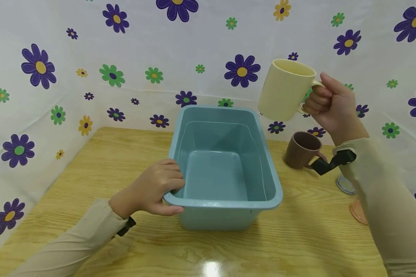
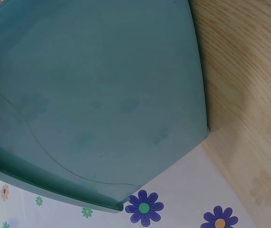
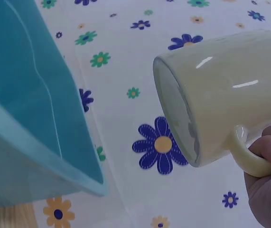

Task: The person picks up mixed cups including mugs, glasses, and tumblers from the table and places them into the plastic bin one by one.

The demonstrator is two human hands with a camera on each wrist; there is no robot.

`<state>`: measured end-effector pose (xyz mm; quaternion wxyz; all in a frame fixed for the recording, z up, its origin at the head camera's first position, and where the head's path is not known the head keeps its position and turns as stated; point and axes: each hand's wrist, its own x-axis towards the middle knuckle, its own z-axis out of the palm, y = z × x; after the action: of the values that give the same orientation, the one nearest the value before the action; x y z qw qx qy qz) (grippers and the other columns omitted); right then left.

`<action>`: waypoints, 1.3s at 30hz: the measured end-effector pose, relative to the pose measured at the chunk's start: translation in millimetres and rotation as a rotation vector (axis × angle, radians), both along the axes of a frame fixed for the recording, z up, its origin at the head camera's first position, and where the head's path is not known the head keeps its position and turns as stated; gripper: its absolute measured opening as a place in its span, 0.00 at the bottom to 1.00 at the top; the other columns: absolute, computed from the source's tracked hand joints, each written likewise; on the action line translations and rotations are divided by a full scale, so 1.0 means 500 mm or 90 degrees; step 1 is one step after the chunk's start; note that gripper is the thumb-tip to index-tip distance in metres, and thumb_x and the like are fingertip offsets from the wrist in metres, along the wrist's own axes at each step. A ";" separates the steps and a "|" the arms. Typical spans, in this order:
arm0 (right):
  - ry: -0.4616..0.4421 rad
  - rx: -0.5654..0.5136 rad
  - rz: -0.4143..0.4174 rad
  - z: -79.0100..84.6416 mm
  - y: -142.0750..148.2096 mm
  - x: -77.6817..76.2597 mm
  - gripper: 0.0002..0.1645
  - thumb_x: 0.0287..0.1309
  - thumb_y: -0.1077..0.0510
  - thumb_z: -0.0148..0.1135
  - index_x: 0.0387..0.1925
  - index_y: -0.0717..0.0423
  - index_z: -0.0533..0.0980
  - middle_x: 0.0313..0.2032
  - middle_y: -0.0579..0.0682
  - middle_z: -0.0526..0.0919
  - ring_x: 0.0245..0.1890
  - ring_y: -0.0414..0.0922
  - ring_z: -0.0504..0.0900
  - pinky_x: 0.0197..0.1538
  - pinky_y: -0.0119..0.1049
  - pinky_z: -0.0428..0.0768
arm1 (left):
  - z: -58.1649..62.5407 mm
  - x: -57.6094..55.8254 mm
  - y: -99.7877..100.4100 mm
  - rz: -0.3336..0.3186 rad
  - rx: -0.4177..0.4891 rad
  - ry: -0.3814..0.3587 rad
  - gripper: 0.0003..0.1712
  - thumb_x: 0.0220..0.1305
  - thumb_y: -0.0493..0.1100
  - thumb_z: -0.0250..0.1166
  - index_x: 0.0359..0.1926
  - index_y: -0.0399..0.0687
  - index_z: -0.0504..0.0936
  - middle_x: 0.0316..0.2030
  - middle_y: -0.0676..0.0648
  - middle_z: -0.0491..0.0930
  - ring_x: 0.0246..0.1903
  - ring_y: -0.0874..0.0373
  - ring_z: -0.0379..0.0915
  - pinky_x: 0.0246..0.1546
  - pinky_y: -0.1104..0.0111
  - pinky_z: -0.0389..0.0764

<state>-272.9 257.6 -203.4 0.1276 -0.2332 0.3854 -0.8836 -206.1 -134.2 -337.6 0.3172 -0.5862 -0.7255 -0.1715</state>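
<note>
A cream mug [image 1: 285, 92] is held up by its handle in my right hand [image 1: 334, 105], above and to the right of a blue plastic basin [image 1: 215, 204]. It tilts slightly, and the right wrist view shows the mug's base [image 3: 175, 111] and the fingers hooked through the handle [image 3: 254, 164]. My left hand [image 1: 156, 186] grips the basin's near left rim, fingers over the edge and thumb along the outside. Nothing lies on the basin floor [image 1: 216, 175]. The left wrist view shows mostly the basin's outer side [image 2: 107, 85].
On the wooden table [image 1: 131, 238], a brown mug [image 1: 301, 150] stands right of the basin. Partly behind my right forearm are a clear, blue-rimmed item [image 1: 344, 184] and an orange round item [image 1: 358, 211]. A flower-patterned white cloth [image 1: 201, 46] hangs at the back and sides.
</note>
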 end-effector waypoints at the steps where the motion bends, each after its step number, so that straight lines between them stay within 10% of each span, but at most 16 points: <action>1: 0.003 0.008 -0.006 0.006 -0.007 -0.001 0.32 0.73 0.55 0.30 0.10 0.59 0.58 0.12 0.48 0.52 0.12 0.42 0.47 0.23 0.31 0.40 | 0.000 0.000 0.000 -0.002 0.001 0.000 0.32 0.64 0.68 0.41 0.14 0.52 0.64 0.14 0.55 0.59 0.18 0.64 0.56 0.32 0.66 0.68; 21: 0.000 0.082 -0.074 0.064 -0.162 -0.045 0.31 0.69 0.56 0.43 0.07 0.56 0.59 0.10 0.46 0.54 0.11 0.40 0.50 0.22 0.30 0.43 | 0.001 0.000 0.002 -0.005 -0.002 -0.013 0.32 0.64 0.69 0.41 0.13 0.53 0.62 0.13 0.55 0.58 0.18 0.64 0.55 0.32 0.65 0.69; 39: -0.039 0.152 -0.023 -0.072 -0.286 -0.145 0.37 0.70 0.58 0.33 0.01 0.51 0.57 0.05 0.42 0.56 0.09 0.39 0.47 0.20 0.31 0.45 | 0.004 0.006 -0.002 0.006 -0.007 -0.022 0.34 0.64 0.70 0.38 0.13 0.52 0.62 0.12 0.55 0.59 0.18 0.62 0.56 0.33 0.66 0.67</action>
<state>-345.4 114.7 -239.6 0.1501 -0.1821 0.4882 -0.8402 -203.3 -135.1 -335.8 0.3022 -0.5813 -0.7348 -0.1756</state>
